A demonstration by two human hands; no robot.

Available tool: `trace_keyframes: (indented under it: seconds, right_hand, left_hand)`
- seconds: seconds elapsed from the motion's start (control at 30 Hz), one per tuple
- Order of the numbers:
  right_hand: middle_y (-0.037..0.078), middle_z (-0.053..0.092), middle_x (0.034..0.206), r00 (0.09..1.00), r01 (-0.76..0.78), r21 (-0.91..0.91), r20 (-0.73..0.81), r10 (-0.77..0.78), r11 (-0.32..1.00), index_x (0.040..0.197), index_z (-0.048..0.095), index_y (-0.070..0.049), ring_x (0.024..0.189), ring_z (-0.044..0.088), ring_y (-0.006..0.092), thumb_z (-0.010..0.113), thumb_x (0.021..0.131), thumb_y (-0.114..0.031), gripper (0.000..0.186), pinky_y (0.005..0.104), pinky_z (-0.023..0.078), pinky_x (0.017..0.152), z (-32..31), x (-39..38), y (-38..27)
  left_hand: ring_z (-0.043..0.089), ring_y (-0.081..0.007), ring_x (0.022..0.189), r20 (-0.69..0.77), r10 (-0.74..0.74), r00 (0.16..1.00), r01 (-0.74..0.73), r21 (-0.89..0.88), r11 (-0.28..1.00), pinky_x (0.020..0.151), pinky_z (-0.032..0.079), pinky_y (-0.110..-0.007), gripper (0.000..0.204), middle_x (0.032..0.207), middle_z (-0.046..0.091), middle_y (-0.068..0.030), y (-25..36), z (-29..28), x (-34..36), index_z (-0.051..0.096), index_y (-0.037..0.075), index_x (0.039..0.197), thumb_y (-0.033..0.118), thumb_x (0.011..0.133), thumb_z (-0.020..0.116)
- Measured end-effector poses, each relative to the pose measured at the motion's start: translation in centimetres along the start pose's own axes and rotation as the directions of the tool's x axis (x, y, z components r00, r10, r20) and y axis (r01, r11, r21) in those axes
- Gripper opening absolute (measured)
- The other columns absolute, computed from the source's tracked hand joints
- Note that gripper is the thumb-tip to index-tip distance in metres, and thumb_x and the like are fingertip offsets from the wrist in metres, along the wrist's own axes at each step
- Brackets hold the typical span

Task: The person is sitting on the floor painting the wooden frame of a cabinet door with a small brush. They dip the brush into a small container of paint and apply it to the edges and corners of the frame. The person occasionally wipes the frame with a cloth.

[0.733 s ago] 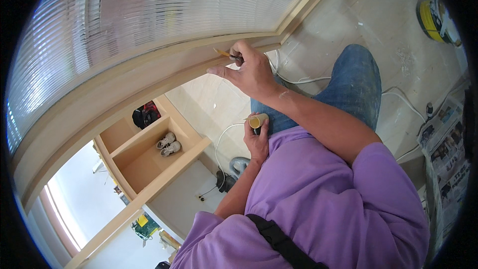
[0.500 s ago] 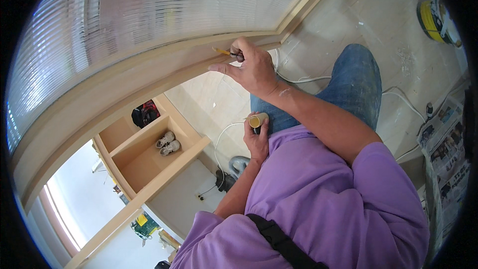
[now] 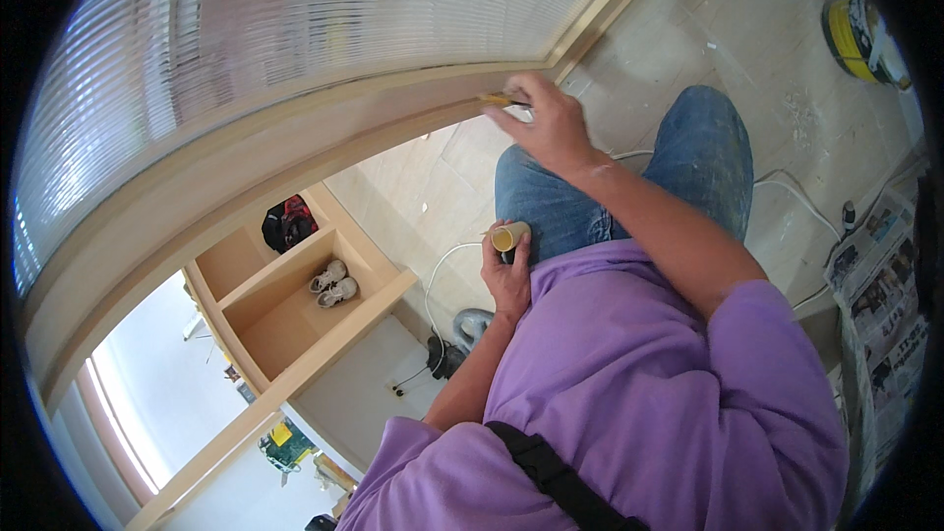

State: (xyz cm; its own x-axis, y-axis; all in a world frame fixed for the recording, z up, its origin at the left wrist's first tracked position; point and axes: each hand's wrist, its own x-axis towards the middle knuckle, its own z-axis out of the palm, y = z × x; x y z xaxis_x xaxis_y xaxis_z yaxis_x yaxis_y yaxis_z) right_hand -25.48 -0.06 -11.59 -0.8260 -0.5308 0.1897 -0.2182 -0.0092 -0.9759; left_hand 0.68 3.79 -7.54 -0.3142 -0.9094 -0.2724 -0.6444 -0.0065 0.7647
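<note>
Head view, looking down, and from far off I can see two bare arms and a person in a purple shirt. Up in the top middle of the frame is the right grip. It holds a small yellow tool that has a dark part at its back end. The fingers are curled around it, but they are a bit blurry, so I cannot tell just how the thumb sits. The yellow tool is right by the long wooden beam, and I cannot tell if its tip touches the wood.

Near the middle of the frame I see the left grip. It is wrapped around a little cup. I can look right into the cup, and it has tan yellow inside. The cup is in front of the blue jeans.

Above the beam, a big see-through panel with lots of lines fills the upper left. Lower down on the left is a wooden shelf with two boxes. One has white shoes in it, and the other has a black and red thing.

At the upper right, a yellow and black bucket is on the pale floor. Newspaper hangs at the right edge.
</note>
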Motion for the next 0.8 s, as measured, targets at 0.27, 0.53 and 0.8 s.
trace_keyframes:
  seconds: [0.27, 0.53, 0.8]
  right_hand:
    - [0.025, 0.069, 0.128, 0.906, -0.151, -0.748, 0.156, 0.393, 0.646, 0.142, 0.063, -0.007, 0.117, 0.068, 0.0438, 0.082, 0.084, -0.051, 0.076, 0.0505, 0.056, 0.099, -22.1, -0.1, 4.5]
    - [0.02, 0.069, 0.132, 0.375, -0.795, -0.416, 0.234, 0.897, 0.441, 0.158, 0.053, -0.007, 0.119, 0.065, 0.0295, 0.087, 0.08, -0.055, 0.098, 0.0412, 0.05, 0.103, -32.5, -4.5, 11.6]
    - [0.019, 0.07, 0.125, 0.257, -0.85, -0.398, 0.261, 0.931, 0.346, 0.155, 0.052, -0.008, 0.092, 0.065, 0.0267, 0.085, 0.083, -0.053, 0.092, 0.0415, 0.053, 0.084, -33.1, -3.5, 11.7]
  left_hand:
    - [0.066, -0.0212, 0.123, -0.021, 0.003, 1.0, -0.003, -0.005, 1.0, 0.111, 0.049, -0.036, 0.049, 0.129, 0.073, -0.0156, -0.7, -0.2, -0.2, 0.059, -0.003, 0.141, 0.013, 0.099, 0.08]
    - [0.067, -0.02, 0.122, -0.004, 0.035, 0.999, -0.035, 0.026, 0.999, 0.109, 0.05, -0.036, 0.045, 0.128, 0.073, -0.0137, -0.8, -0.1, 0.0, 0.061, 0.0, 0.139, 0.013, 0.1, 0.08]
    - [0.065, -0.0203, 0.122, 0.017, 0.028, 0.999, -0.028, -0.007, 1.0, 0.111, 0.048, -0.035, 0.049, 0.129, 0.07, -0.0125, -0.6, -0.1, -0.3, 0.057, -0.001, 0.142, 0.011, 0.1, 0.079]
